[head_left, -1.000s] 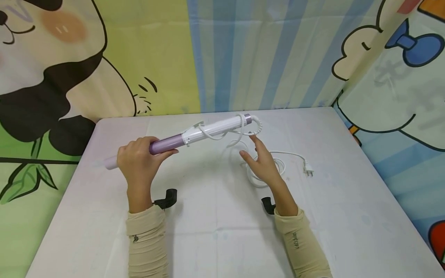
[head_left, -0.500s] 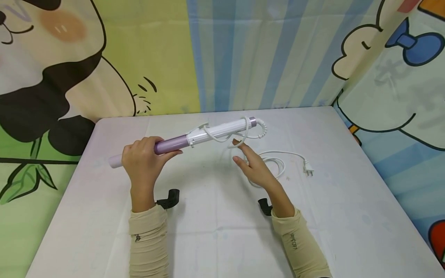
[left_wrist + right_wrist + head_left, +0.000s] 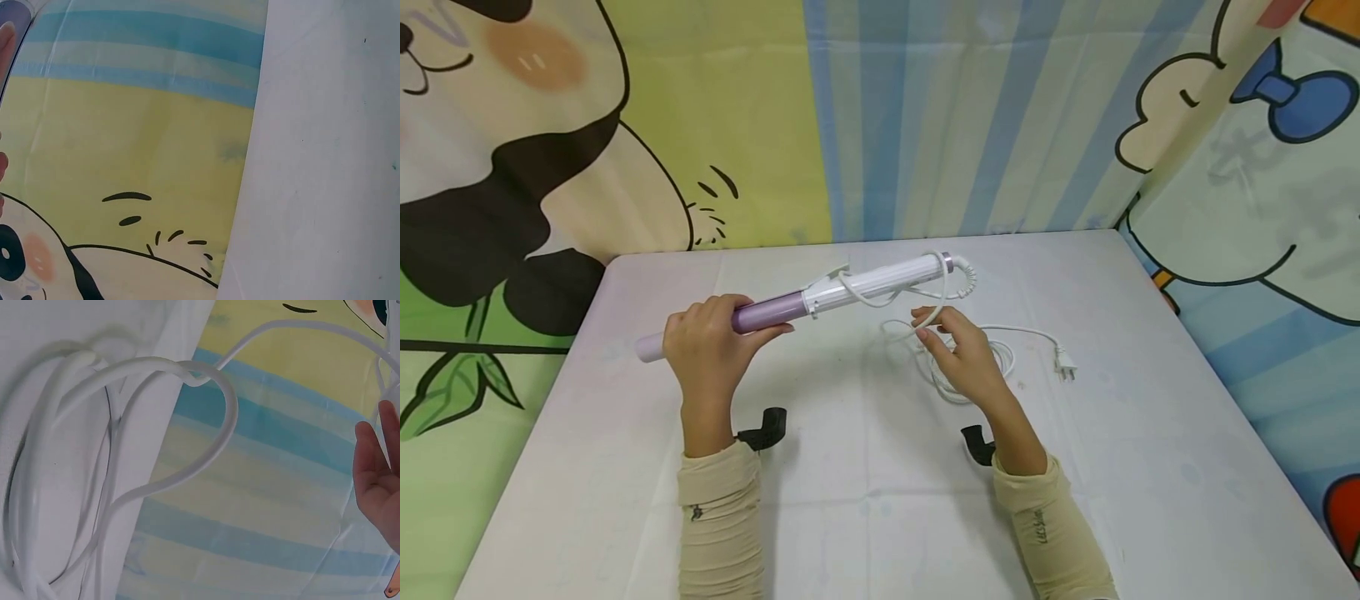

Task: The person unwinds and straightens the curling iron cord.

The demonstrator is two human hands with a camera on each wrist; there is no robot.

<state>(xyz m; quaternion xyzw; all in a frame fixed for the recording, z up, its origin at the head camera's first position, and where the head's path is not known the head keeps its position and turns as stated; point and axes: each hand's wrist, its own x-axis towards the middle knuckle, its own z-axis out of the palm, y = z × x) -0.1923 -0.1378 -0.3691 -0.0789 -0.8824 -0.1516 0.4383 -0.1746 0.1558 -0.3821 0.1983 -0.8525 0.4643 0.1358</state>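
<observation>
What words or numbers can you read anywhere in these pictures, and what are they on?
Small dark print on the beige right sleeve: too small and blurred to read.
A small dark mark on the beige left sleeve: unreadable.
Faint grey characters on the cartoon wall cloth: too pale to read.
Nothing else bears text.

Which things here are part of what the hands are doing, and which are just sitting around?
In use:
- purple and white curling iron, gripped by left hand
- white power cord, pinched by right hand

Lying about:
- white-covered table
- cartoon panda backdrop
</observation>
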